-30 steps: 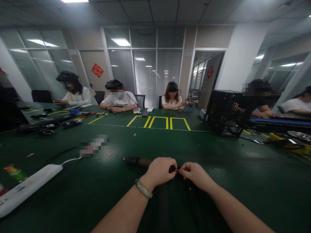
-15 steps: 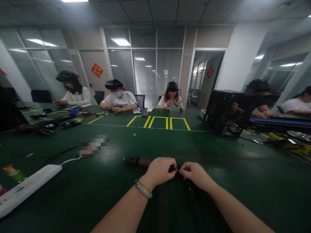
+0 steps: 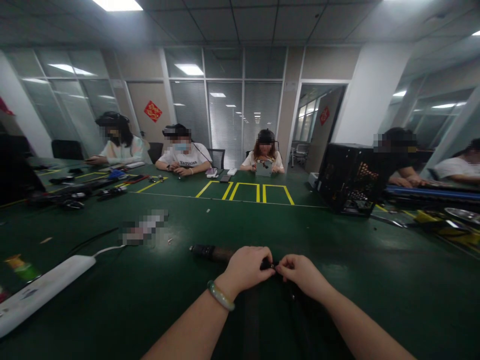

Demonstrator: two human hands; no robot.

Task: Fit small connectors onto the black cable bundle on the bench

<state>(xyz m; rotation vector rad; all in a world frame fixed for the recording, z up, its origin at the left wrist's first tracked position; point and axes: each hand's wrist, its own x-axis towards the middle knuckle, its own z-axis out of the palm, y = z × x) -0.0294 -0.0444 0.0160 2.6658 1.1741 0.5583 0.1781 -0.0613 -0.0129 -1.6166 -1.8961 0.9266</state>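
Observation:
My left hand (image 3: 249, 267), with a jade-coloured bangle (image 3: 221, 296) at its wrist, is closed with thumb and fingertips on a small black piece (image 3: 266, 264). Close beside it my right hand (image 3: 300, 270) is closed in a pinch near the piece's right end, at a small shiny spot; what lies between these fingertips is too small to make out. A dark rod-like tool (image 3: 212, 253) with a ringed black end and a metal tip lies on the green table, partly hidden behind my left hand. Dark, long shapes (image 3: 296, 310) run from under my hands towards me.
On the left are a white power strip (image 3: 48, 290) with a cable and a green-and-orange item (image 3: 22, 267). Dark tools (image 3: 75, 190) lie farther back. A black computer case (image 3: 347, 180) stands at the right. Several people sit around the table; one (image 3: 264, 155) holds a grey panel.
The view has tilted up slightly. My hands keep nearly the same pose, fingertips still together at the black piece. Across the table, the grey panel has shifted a little left.

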